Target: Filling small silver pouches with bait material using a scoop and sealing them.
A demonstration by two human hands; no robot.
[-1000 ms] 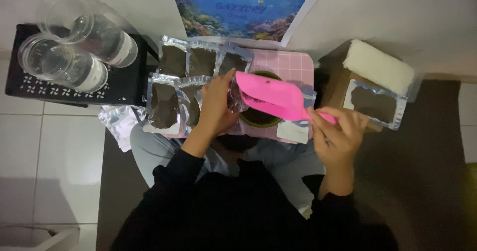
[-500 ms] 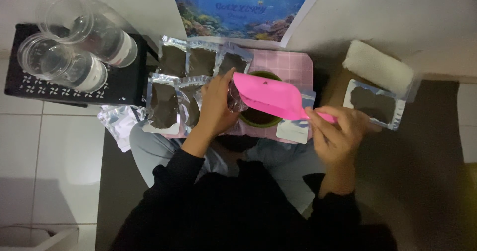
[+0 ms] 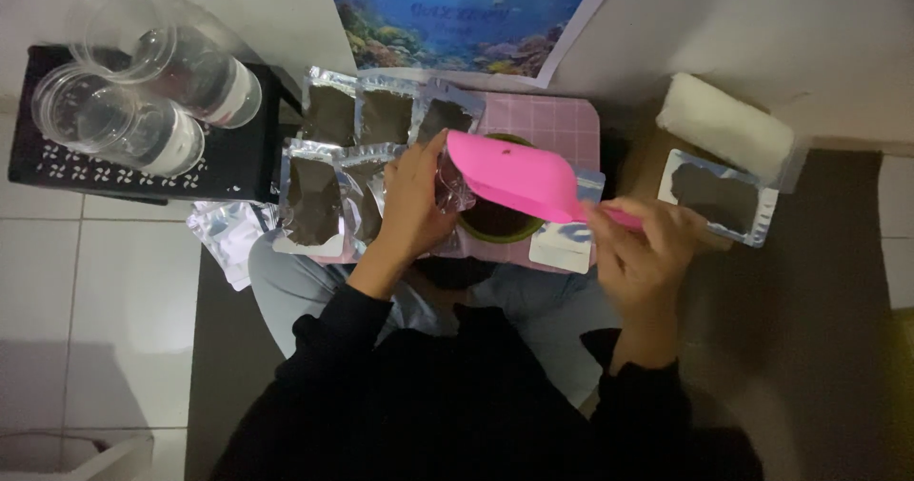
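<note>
The pink scoop (image 3: 519, 174) has tilted slightly lower over the green bowl (image 3: 495, 219). The right hand (image 3: 640, 252) clasps its handle; the left hand (image 3: 414, 200) pinches a clear pouch (image 3: 449, 188) at its tip — five filled pouches (image 3: 314, 195) lie beyond the left hand.

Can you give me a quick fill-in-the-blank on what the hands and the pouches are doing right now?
1. The right hand holds a scoop whose colour is ____.
2. The left hand grips a clear pouch at the scoop's ____ end.
3. Below the scoop sits a round green bowl on a ____ checked mat.
4. The filled pouch on the right lies on a ____ box.

Missing words: pink; wide; pink; cardboard
</note>
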